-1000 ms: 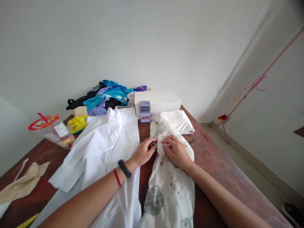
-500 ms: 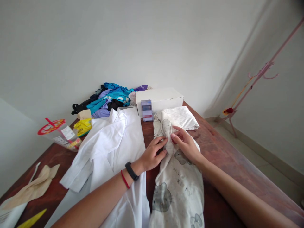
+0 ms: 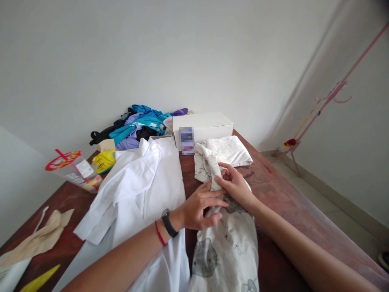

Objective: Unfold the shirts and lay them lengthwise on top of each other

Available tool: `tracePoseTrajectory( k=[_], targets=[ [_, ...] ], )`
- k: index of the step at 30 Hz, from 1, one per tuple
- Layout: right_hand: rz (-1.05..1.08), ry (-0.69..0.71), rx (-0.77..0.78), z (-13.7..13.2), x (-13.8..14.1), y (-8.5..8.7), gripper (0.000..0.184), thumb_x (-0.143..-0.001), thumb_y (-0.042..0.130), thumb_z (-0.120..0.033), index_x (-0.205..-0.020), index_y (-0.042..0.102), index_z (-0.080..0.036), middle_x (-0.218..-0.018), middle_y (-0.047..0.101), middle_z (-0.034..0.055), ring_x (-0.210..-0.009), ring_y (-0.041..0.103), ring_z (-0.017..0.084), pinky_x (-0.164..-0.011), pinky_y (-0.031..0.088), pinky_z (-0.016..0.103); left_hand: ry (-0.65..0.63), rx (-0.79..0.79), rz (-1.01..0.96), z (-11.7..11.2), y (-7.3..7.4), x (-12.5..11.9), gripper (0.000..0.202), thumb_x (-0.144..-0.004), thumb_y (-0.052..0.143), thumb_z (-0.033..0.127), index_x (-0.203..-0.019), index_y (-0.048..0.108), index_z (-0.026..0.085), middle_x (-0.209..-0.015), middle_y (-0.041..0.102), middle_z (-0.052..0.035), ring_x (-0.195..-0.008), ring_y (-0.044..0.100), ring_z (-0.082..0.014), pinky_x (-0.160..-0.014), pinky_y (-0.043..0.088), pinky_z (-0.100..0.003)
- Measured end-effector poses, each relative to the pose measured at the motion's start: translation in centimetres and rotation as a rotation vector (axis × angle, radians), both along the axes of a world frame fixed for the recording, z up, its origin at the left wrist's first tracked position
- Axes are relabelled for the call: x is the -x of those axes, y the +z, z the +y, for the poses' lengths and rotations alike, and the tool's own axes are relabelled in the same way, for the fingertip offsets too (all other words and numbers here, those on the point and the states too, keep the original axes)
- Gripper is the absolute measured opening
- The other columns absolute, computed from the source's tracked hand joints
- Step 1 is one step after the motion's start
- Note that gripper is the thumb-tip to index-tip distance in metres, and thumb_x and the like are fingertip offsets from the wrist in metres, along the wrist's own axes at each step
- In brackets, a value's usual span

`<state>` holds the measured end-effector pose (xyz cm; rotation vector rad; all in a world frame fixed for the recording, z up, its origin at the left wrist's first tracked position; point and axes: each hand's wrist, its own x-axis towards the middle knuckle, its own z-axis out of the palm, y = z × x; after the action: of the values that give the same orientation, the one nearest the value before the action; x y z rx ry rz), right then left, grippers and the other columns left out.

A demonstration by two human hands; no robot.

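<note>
Cream cat-print cloth [image 3: 226, 247] lay on the brown table [image 3: 273, 190] beside a white shirt [image 3: 142, 182]. Left hand [image 3: 199, 207], palm down, pinched its raised fold; right hand [image 3: 236, 187], fingers curled, gripped the same fold opposite.

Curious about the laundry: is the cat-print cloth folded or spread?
Partly spread: the cat-print cloth lies lengthwise on the table, but its far end is bunched, held by the left hand and right hand.
</note>
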<state>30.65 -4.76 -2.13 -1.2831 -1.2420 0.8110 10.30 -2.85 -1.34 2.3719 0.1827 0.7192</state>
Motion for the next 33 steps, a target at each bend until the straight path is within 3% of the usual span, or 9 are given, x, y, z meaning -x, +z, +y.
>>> tracePoseTrajectory(
  k=[3,6,9,11,15,20,27,30,33],
  targets=[
    [0.131,0.009,0.057,0.0,-0.1,-0.1,0.044,-0.081,0.074,-0.038,-0.120,0.066,-0.020,-0.077,0.064,-0.0014,-0.068,0.059,0.017,-0.060,0.045,0.028,0.021,0.183,-0.108,0.2,0.0,0.2,0.028,-0.094,0.058,0.030,-0.106,0.080,0.019,-0.131,0.073,-0.0093,-0.126,0.066,-0.0303,-0.126,0.029,-0.049],
    [0.237,0.024,0.129,-0.1,0.0,0.3,0.036,-0.078,0.074,-0.037,-0.110,0.069,-0.022,-0.077,0.068,-0.0004,-0.063,0.059,0.017,-0.054,0.041,0.027,0.147,0.525,-0.209,0.9,-0.6,0.2,0.038,-0.103,0.049,0.037,-0.096,0.080,0.016,-0.106,0.081,-0.0099,-0.107,0.075,-0.0258,-0.118,0.041,-0.045],
    [0.336,0.038,0.140,-0.2,0.2,1.2,0.030,-0.072,0.076,-0.032,-0.100,0.071,-0.021,-0.080,0.072,0.0004,-0.066,0.061,0.017,-0.057,0.044,0.026,0.305,0.893,-0.232,2.1,-1.4,-0.2,0.037,-0.098,0.056,0.046,-0.091,0.074,0.015,-0.089,0.080,-0.0101,-0.091,0.077,-0.0264,-0.091,0.059,-0.040],
    [0.448,0.069,0.145,-0.4,0.1,2.1,0.028,-0.069,0.078,-0.028,-0.095,0.071,-0.021,-0.079,0.072,-0.0008,-0.067,0.062,0.016,-0.061,0.048,0.026,0.363,1.043,-0.194,2.7,-1.9,-0.6,0.033,-0.092,0.064,0.047,-0.094,0.070,0.015,-0.083,0.077,-0.0081,-0.078,0.077,-0.0244,-0.074,0.060,-0.035],
    [0.669,0.164,0.164,-1.1,-0.4,3.9,0.028,-0.066,0.079,-0.025,-0.093,0.071,-0.022,-0.075,0.069,-0.0027,-0.063,0.060,0.014,-0.060,0.048,0.025,0.289,1.000,-0.078,3.0,-2.4,-0.9,0.033,-0.087,0.070,0.046,-0.095,0.072,0.014,-0.084,0.076,-0.0071,-0.074,0.074,-0.0193,-0.069,0.056,-0.028],
    [0.757,0.266,0.168,-2.6,-0.6,4.9,0.027,-0.070,0.072,-0.027,-0.096,0.073,-0.023,-0.078,0.071,0.0010,-0.064,0.064,0.020,-0.063,0.051,0.033,0.270,0.880,-0.058,2.8,-3.0,-0.9,0.038,-0.089,0.069,0.052,-0.097,0.076,0.016,-0.092,0.075,-0.0079,-0.083,0.071,-0.0208,-0.071,0.057,-0.030],
    [0.769,0.189,0.151,-2.3,-0.9,4.4,0.040,-0.066,0.068,-0.025,-0.105,0.073,-0.026,-0.086,0.075,0.0009,-0.073,0.069,0.025,-0.067,0.054,0.036,0.365,0.979,-0.310,3.3,-3.4,-0.9,0.066,-0.079,0.079,0.061,-0.126,0.066,0.016,-0.132,0.064,-0.0183,-0.103,0.067,-0.0298,-0.068,0.061,-0.036],
    [0.787,0.171,0.150,-1.6,-1.3,3.8,0.037,-0.065,0.068,-0.023,-0.101,0.072,-0.026,-0.081,0.073,-0.0005,-0.071,0.068,0.024,-0.065,0.054,0.035,0.442,1.044,-0.444,3.8,-3.3,-0.7,0.068,-0.084,0.073,0.065,-0.134,0.059,0.020,-0.139,0.061,-0.0163,-0.117,0.064,-0.0327,-0.076,0.061,-0.038],
    [0.764,0.168,0.156,-1.2,-1.6,3.1,0.035,-0.064,0.066,-0.022,-0.099,0.073,-0.025,-0.084,0.073,-0.0002,-0.068,0.065,0.022,-0.066,0.053,0.035,0.453,1.033,-0.492,4.0,-3.1,-0.6,0.066,-0.083,0.079,0.058,-0.134,0.057,0.023,-0.139,0.063,-0.0132,-0.125,0.062,-0.0328,-0.088,0.060,-0.040]
  ],
)
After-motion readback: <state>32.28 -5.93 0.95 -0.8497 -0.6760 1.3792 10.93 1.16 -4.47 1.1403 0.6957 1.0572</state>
